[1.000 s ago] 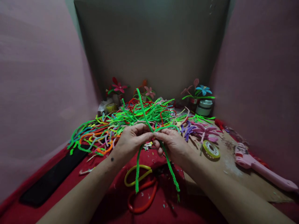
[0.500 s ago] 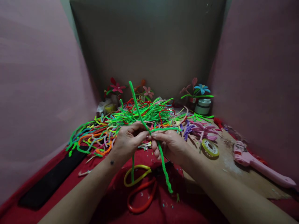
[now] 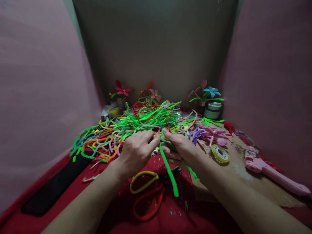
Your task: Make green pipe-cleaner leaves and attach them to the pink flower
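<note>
Bright green pipe cleaners (image 3: pixel 169 172) are pinched between my two hands. My left hand (image 3: pixel 138 146) is closed, thumb against fingers, where the stems meet. Close beside it, my right hand (image 3: pixel 176 144) is closed round the same stems, its thumb and index finger at the joint. One green length hangs down toward me between the hands; another comes out below my right palm. The joint itself is mostly hidden by my fingers. Behind the hands lies a tangled heap of pipe cleaners (image 3: pixel 151 115), mostly green with some red.
Scissors with yellow and red handle loops (image 3: pixel 148 217) lie below my hands on the red cloth (image 3: pixel 117 208). A yellow tape roll (image 3: pixel 220 153), purple-pink pipe-cleaner pieces (image 3: pixel 214 136) and a pink glue gun (image 3: pixel 275 175) are on the right. A black strip (image 3: pixel 53 188) lies left; pipe-cleaner flowers (image 3: pixel 211 92) stand behind.
The green stem that pointed upward now hangs down toward me between my hands. The other stem's lower end has swung right, under my right palm. My hands have turned inward.
</note>
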Demonstrator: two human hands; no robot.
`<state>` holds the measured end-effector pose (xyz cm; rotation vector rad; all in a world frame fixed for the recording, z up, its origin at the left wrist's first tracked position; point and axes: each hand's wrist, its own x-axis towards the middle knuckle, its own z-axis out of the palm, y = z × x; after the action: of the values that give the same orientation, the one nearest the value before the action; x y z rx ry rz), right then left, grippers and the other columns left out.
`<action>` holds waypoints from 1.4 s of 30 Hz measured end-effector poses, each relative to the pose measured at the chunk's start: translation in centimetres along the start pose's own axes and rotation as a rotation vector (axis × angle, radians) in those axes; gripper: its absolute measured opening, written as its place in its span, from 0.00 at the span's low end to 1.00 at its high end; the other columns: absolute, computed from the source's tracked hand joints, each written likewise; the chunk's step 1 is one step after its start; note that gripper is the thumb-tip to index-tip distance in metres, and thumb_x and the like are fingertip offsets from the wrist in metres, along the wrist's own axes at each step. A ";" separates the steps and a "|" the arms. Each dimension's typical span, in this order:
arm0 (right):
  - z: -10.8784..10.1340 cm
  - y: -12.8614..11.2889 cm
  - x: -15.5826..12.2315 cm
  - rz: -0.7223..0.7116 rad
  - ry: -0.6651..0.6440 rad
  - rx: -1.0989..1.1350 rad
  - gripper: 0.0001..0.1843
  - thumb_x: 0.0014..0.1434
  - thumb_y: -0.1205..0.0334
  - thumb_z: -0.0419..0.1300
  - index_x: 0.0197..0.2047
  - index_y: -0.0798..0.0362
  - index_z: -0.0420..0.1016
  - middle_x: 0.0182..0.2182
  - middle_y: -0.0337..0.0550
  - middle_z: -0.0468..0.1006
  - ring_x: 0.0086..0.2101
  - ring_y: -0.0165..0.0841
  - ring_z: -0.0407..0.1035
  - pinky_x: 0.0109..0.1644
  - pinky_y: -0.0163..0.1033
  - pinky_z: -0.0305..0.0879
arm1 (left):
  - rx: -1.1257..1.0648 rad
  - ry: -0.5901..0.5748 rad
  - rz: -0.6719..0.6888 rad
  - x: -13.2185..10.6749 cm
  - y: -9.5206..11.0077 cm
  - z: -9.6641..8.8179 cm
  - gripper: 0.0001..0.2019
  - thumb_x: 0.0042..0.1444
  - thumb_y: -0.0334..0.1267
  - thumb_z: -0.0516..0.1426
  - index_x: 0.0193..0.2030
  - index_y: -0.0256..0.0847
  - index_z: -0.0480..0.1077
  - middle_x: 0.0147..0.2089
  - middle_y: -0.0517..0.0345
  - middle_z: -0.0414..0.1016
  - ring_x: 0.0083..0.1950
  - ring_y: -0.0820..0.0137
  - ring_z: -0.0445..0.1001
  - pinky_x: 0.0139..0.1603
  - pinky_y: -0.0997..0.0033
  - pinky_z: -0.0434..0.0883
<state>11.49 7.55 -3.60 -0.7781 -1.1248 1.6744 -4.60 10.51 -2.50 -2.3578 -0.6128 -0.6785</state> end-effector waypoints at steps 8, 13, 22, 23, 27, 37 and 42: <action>-0.1 0.0 0.2 -0.107 -0.043 -0.218 0.13 0.51 0.54 0.60 0.27 0.56 0.70 0.16 0.32 0.64 0.16 0.21 0.51 0.21 0.31 0.46 | -0.093 0.088 -0.012 -0.3 -0.1 0.4 0.10 0.57 0.31 0.48 0.40 0.35 0.70 0.34 0.50 0.72 0.35 0.68 0.70 0.35 0.69 0.65; 0.2 -0.3 -0.2 -0.218 0.013 -0.428 0.15 0.57 0.60 0.51 0.21 0.55 0.66 0.14 0.33 0.64 0.18 0.24 0.57 0.26 0.31 0.53 | -0.576 0.078 -0.339 0.2 -0.2 0.0 0.10 0.56 0.33 0.50 0.43 0.39 0.69 0.37 0.54 0.72 0.37 0.72 0.70 0.37 0.75 0.66; 0.5 0.8 -0.1 -0.468 0.195 -1.143 0.11 0.58 0.68 0.49 0.28 0.55 0.70 0.20 0.37 0.65 0.22 0.26 0.55 0.28 0.34 0.50 | -1.408 -0.304 -0.878 1.4 -0.7 -1.4 0.10 0.51 0.40 0.55 0.37 0.35 0.69 0.24 0.62 0.68 0.23 0.78 0.65 0.25 0.79 0.64; 0.5 0.9 -0.1 -0.472 0.202 -1.172 0.11 0.57 0.69 0.49 0.28 0.56 0.71 0.20 0.38 0.67 0.22 0.26 0.56 0.28 0.34 0.50 | -1.375 -0.297 -0.891 1.4 -0.6 -1.3 0.09 0.50 0.39 0.56 0.35 0.35 0.70 0.21 0.63 0.66 0.21 0.79 0.63 0.22 0.81 0.62; 0.8 0.7 -0.1 -0.423 0.220 -1.025 0.11 0.56 0.68 0.52 0.23 0.56 0.69 0.17 0.36 0.65 0.20 0.24 0.57 0.26 0.31 0.52 | -1.320 -0.224 -0.928 1.3 -0.2 -0.9 0.07 0.48 0.37 0.58 0.29 0.34 0.69 0.15 0.65 0.62 0.18 0.79 0.60 0.17 0.82 0.56; -0.6 0.5 0.2 0.200 -0.218 0.049 0.10 0.54 0.68 0.51 0.37 0.62 0.70 0.19 0.43 0.75 0.13 0.27 0.66 0.18 0.32 0.63 | -1.364 -0.063 -1.101 1.2 -1.7 -0.5 0.07 0.48 0.36 0.58 0.27 0.37 0.64 0.13 0.68 0.63 0.13 0.81 0.58 0.14 0.83 0.55; -1.0 0.9 0.5 0.265 -0.301 0.150 0.13 0.54 0.72 0.48 0.41 0.65 0.69 0.21 0.50 0.78 0.13 0.30 0.68 0.16 0.32 0.64 | -1.364 -0.079 -1.121 1.1 -2.2 -0.3 0.07 0.48 0.37 0.58 0.26 0.37 0.65 0.13 0.68 0.63 0.12 0.82 0.57 0.13 0.85 0.53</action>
<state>11.88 8.21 -4.83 -0.6129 -1.1172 2.1270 -5.13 12.19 -0.70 -2.9931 -2.0603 -1.9542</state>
